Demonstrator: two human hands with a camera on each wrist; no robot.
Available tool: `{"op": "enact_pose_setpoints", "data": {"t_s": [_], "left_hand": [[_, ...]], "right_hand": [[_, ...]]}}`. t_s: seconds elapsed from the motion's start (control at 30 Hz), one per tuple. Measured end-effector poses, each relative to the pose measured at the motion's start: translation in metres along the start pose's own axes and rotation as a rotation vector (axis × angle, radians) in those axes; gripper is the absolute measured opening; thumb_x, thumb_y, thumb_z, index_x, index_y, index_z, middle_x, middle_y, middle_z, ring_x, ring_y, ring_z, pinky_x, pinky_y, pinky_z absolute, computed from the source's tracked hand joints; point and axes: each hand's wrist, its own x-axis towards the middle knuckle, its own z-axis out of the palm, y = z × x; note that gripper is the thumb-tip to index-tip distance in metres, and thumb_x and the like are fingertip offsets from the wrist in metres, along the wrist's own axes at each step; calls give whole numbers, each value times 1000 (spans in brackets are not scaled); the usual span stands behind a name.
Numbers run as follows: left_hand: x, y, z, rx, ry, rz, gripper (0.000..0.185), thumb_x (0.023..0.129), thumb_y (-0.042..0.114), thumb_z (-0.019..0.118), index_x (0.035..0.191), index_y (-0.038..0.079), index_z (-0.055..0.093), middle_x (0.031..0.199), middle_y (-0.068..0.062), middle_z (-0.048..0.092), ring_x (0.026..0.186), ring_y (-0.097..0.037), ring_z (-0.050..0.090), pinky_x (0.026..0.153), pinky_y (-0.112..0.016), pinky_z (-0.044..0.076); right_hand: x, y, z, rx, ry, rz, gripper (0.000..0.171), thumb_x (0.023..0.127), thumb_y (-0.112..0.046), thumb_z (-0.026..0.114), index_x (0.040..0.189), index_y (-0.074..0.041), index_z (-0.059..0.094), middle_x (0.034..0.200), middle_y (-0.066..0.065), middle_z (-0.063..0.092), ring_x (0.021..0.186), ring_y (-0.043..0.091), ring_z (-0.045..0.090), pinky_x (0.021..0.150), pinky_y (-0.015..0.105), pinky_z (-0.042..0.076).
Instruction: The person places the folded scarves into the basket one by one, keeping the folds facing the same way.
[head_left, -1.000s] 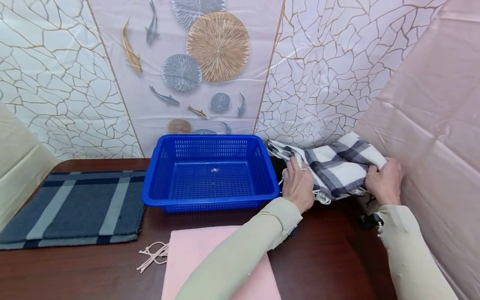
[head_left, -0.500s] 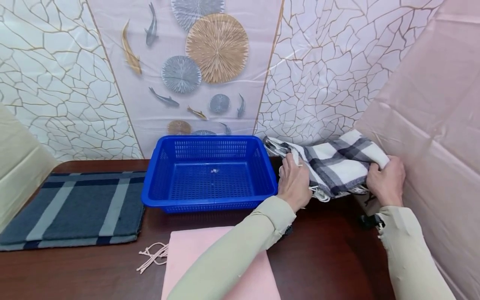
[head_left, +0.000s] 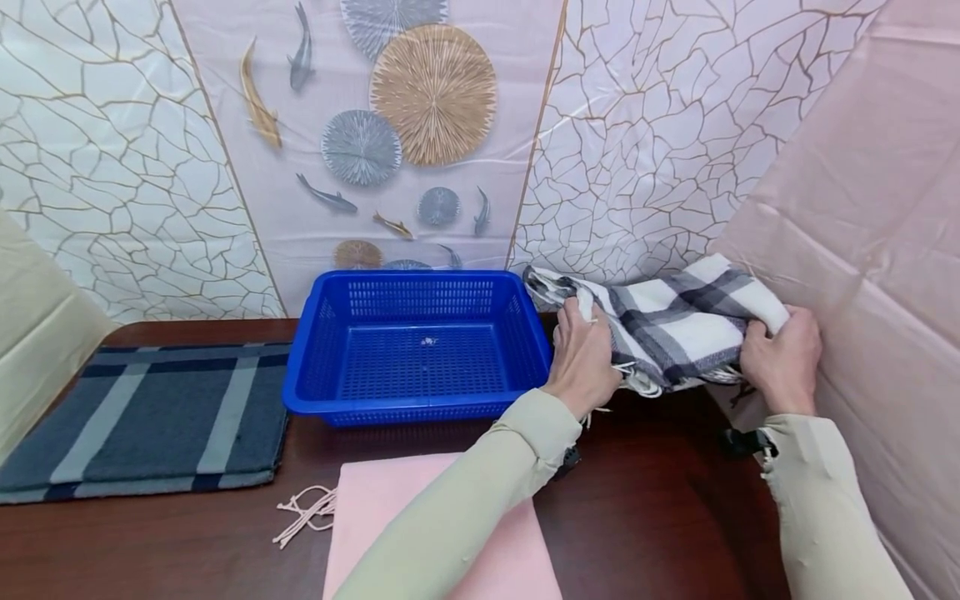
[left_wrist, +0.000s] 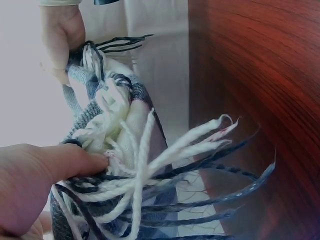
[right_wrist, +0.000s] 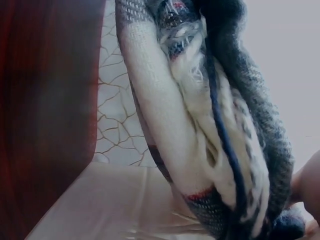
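Both ends of the fringed plaid shawl (head_left: 671,329), at the blue plastic basket's (head_left: 427,404) three o'clock, are pinched by the left hand (head_left: 585,358) and right hand (head_left: 783,358). That probably keeps its folds together

Folded woven cloth in white, grey and black check (head_left: 675,325), with long twisted white and dark fringe (left_wrist: 140,185). The cloth is held raised above the dark reddish-brown wooden table (head_left: 645,500), just right of the blue rectangular perforated plastic basket (head_left: 420,402). The left hand (head_left: 585,358) grips its bunched, fringed left end; the right hand (head_left: 780,358) grips its right end. Its upper face slopes, with soft creases, and loose strands hang along the lower edge. The right wrist view shows twisted strands between its layers.
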Motion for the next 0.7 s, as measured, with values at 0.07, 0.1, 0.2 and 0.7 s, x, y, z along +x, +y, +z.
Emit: {"op": "enact_pose_setpoints", "data": {"t_s": [0.07,0.1,0.2,0.7], "left_hand": [[-1,0,-3,-2,3,5,84,74,16,84,148,0,47,147,-19,38,131,-29,42,109,-36,43],[-2,-1,-5,-7,4,7,84,74,16,84,148,0,47,147,-20,38,131,-29,42,109,-36,43],[-4,-2,-11,-25,9,15,84,74,14,83,149,0,47,148,-20,37,131,-30,42,111,-37,43],[-13,-12,-35,-88,3,43,93,75,15,85,154,-1,39,155,-25,30,137,-31,37,118,-38,38]], "right_hand": [[-1,-3,-2,1,1,-3,26,90,-8,47,98,14,59,108,39,58,108,59,53,98,60,36],[-1,-4,-3,0,-2,0,28,90,-9,47,101,14,59,109,39,58,109,58,53,99,60,35],[-2,-8,-7,-1,-19,20,33,92,-11,47,109,15,58,114,37,58,113,56,52,102,58,35],[-12,-30,-16,30,-27,72,39,94,-14,46,123,10,56,123,29,59,114,43,51,105,52,36]]}}
